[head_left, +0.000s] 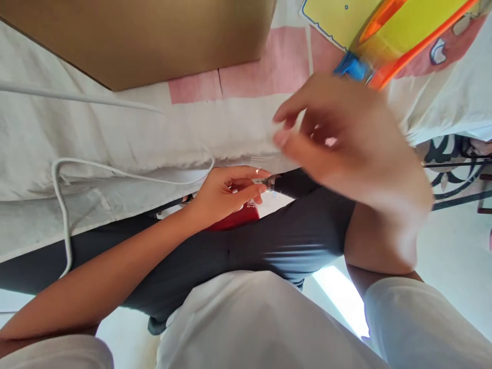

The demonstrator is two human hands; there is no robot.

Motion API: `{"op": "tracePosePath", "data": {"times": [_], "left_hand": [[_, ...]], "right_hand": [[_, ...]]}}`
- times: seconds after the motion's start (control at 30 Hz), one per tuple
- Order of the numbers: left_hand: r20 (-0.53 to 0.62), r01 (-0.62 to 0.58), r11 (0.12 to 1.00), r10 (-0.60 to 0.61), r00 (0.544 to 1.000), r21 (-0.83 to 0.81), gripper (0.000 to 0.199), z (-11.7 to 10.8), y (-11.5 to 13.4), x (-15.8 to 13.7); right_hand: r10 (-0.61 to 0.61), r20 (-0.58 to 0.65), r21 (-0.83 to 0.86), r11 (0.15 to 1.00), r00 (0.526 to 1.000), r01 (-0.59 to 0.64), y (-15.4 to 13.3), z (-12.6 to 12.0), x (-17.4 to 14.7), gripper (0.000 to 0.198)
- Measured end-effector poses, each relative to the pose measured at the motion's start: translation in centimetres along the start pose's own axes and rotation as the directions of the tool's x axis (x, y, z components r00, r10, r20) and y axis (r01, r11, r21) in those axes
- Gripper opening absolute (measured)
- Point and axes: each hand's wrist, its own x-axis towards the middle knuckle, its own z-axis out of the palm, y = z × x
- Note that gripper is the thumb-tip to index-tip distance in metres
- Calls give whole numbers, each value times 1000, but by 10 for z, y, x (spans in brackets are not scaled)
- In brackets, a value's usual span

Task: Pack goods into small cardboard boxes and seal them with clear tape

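Observation:
My left hand (230, 195) is low, in front of the cloth-covered edge and above my lap. Its thumb and fingers close on a small clear, shiny piece (265, 180), whose exact kind I cannot make out. My right hand (342, 138) is raised to the right, higher than the left and blurred by motion. Its fingers curl toward the thumb in a pinch; anything between the tips is too small or smeared to see. Just beyond that hand lies an orange, yellow and blue item (388, 46), partly covered by it.
A brown cardboard box (154, 41) stands on the pale cloth (126, 128) at the upper left. A white cable (96, 163) loops from the cloth past my left forearm. A yellow card (338, 20) lies at the upper right. Something red (238, 219) shows below my left hand.

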Motion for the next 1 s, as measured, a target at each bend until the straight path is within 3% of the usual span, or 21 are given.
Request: {"op": "tracePosePath", "data": {"times": [0.07, 0.13, 0.23, 0.3, 0.4, 0.53, 0.7, 0.83, 1.0], "left_hand": [[-48, -67, 998, 68, 997, 19, 32, -2, 0, 0], [-82, -125, 992, 127, 989, 31, 32, -4, 1, -1], [-97, -104, 995, 104, 990, 8, 45, -9, 5, -1], [-92, -29, 999, 26, 995, -32, 68, -13, 11, -2], [-143, 35, 994, -50, 989, -105, 98, -20, 19, -4], [-148, -41, 999, 41, 988, 0, 86, -27, 25, -9], [-76, -136, 978, 149, 986, 159, 75, -33, 22, -13], [16, -240, 931, 245, 969, 275, 72, -35, 15, -12], [86, -302, 880, 291, 953, 367, 71, -42, 1, -15]], "right_hand": [[-114, 260, -187, 968, 959, 165, -7, 15, 3, 13], [-134, 324, -243, 945, 936, 219, -10, 22, 7, 14], [-197, 219, -238, 939, 956, 248, -15, 21, 11, 20], [-273, 59, -231, 932, 960, 279, -22, 15, 13, 19], [-331, -195, -212, 933, 923, 290, -31, 4, 15, 10], [-404, -355, -236, 911, 843, 338, -31, 0, 26, 8], [-520, -356, -276, 852, 776, 445, -28, -3, 63, 17], [-529, -270, -302, 840, 804, 451, -54, -29, 113, 28], [-468, 55, -401, 799, 882, 448, -85, -50, 195, 26]]}}
